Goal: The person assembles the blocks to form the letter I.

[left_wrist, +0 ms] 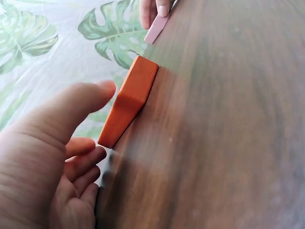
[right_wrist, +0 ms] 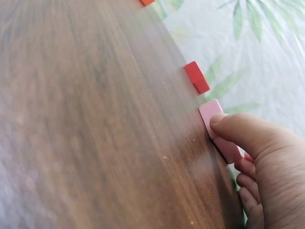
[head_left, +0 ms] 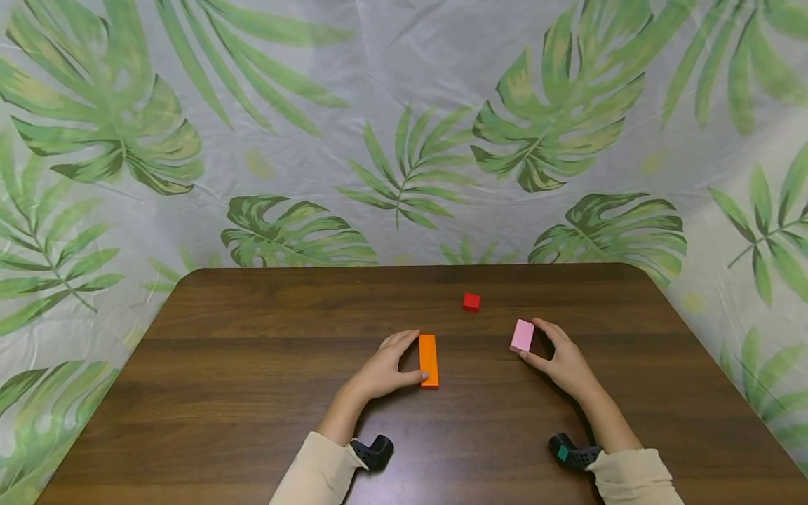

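Note:
In the head view a long orange block [head_left: 428, 361] lies on the brown table, pointing away from the person. Beside its left edge is my left hand [head_left: 386, 368], thumb and fingers spread wide along its length. The left wrist view shows that thumb [left_wrist: 97, 93] extended close to the orange block, with no firm grip visible. Farther right, my right hand [head_left: 567, 361] holds a pink block [head_left: 522, 336] between thumb and forefinger. In the right wrist view the thumb [right_wrist: 231, 124] lies against the pink block's side; the other fingers are partly hidden.
A small red block [head_left: 471, 302] sits behind and between the two hands, toward the table's far edge. Behind the table [head_left: 265, 393] hangs a leaf-patterned cloth [head_left: 416, 84]. Dark devices are strapped at the left wrist [head_left: 374, 452] and the right wrist [head_left: 571, 452].

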{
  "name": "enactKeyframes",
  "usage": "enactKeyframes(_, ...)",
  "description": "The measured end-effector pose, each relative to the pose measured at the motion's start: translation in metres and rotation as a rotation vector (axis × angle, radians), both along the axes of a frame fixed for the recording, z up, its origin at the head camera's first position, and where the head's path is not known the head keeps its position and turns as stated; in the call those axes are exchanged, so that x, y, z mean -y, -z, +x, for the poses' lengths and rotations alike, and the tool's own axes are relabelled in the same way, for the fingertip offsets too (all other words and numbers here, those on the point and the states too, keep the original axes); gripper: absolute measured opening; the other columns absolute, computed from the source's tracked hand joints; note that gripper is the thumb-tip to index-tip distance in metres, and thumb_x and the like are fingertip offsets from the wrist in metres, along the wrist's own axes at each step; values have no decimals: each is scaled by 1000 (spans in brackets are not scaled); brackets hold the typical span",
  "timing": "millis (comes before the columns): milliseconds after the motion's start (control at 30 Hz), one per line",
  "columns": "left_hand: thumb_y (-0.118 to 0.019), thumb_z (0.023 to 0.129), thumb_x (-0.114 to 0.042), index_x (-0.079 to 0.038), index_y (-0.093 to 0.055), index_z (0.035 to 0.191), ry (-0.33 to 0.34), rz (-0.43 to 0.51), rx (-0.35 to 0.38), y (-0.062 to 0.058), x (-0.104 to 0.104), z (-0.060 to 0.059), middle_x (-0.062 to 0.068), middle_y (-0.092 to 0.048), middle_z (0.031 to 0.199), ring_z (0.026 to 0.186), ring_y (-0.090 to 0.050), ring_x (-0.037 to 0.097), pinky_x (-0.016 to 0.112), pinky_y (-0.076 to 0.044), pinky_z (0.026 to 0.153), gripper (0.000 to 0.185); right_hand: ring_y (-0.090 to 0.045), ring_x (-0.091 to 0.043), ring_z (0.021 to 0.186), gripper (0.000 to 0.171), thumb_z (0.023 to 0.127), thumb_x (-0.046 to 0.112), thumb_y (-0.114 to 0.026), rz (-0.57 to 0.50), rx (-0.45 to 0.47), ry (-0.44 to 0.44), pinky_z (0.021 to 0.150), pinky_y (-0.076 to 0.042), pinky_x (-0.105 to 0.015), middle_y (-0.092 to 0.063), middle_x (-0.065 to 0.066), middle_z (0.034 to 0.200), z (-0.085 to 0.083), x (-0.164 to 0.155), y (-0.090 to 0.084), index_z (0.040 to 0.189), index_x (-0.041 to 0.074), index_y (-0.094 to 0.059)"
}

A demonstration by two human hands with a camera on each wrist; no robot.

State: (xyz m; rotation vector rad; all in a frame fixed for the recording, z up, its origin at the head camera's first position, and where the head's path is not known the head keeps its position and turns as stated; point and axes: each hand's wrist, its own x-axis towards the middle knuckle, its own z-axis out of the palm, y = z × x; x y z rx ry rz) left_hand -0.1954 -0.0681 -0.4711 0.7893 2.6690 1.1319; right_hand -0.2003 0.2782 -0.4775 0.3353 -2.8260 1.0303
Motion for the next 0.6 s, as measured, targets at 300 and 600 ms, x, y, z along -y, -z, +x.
enactKeyframes(300,-67,79,-34,-6,-34,139,4,-3,-19,1,1,-1,10,-34,139,129,-25,26,43,-25,101,73,-34,-41,118,68,77,28,-71,-32,-44,1,91,-28,-58,-39,-24,127,0,0,0,130,-3,-40)
enactKeyframes(600,-67,79,-34,-3,-36,137,5,-2,-49,1,0,-2,11,-36,137,127,-27,27,44,-26,100,73,-44,-40,109,63,75,20,-73,-97,-127,31,87,-35,-53,-44,-22,120,1,2,2,126,-4,-45)
